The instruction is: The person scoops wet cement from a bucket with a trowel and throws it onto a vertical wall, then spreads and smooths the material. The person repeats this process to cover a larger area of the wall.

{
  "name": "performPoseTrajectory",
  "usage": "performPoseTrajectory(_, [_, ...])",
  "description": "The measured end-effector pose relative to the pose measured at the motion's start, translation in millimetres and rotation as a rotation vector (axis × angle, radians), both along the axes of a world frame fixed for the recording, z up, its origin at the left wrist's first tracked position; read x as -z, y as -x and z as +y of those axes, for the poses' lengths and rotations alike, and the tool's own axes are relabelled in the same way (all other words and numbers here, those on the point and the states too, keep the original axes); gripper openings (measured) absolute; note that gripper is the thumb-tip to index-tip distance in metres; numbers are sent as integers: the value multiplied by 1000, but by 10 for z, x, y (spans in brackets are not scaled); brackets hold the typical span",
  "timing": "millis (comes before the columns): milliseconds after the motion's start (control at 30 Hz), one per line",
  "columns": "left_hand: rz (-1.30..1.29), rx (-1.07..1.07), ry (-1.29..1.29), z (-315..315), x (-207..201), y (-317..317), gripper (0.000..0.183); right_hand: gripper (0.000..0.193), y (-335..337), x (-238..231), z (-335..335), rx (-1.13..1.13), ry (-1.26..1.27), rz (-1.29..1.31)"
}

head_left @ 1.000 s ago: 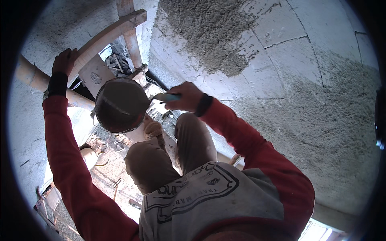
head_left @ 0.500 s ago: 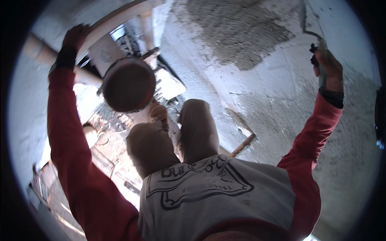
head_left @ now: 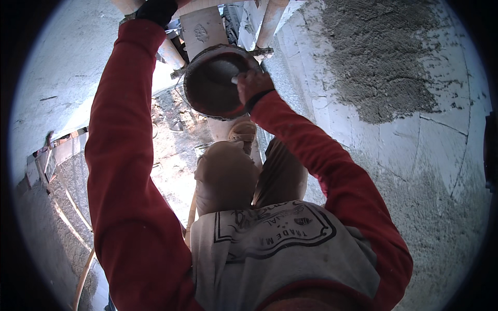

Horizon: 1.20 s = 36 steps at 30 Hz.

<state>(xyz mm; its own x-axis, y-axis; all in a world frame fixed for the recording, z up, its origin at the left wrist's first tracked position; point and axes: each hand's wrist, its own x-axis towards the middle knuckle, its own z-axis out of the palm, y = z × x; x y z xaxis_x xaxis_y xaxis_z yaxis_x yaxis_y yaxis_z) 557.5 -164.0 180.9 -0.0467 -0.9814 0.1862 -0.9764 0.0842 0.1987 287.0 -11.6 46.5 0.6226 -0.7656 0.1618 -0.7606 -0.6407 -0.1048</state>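
My right hand [head_left: 254, 85] is closed at the right rim of a round, dark bucket [head_left: 194, 96], gripping a trowel [head_left: 235, 80]. Only the pale end of its handle stands out; the blade is not clear against the dark inside. Grey wet mortar [head_left: 222, 70] lies in the bucket. At the top edge, my left hand [head_left: 181, 3] is mostly cut off beyond a black wristband, beside a wooden beam [head_left: 207, 6]; its fingers are out of sight.
Rough grey mortar [head_left: 378, 62] covers part of the pale wall [head_left: 394, 140] on my right. A plank [head_left: 202, 33] and poles [head_left: 272, 23] stand beyond the bucket. Below my bent knees [head_left: 228, 173] is a bright, littered floor [head_left: 174, 135] far down.
My right hand has come from the wall on the right down to the bucket. The view has shifted, so my left hand, earlier seen grasping the beam, now sits at the top edge.
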Motion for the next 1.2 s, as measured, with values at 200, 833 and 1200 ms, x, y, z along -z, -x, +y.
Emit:
performPoseTrajectory(200, [-65, 89, 28, -67, 166, -129, 41, 23, 73, -247, 47, 59, -680, 271])
performPoseTrajectory(833, [-49, 138, 118, -401, 686, -627, 44, 34, 2001, -858, 709, 562, -1327, -919])
performPoseTrajectory(1200, [-152, 230, 127, -360, 637, -740, 26, 23, 3476, -2456, 722, 918, -345, -908])
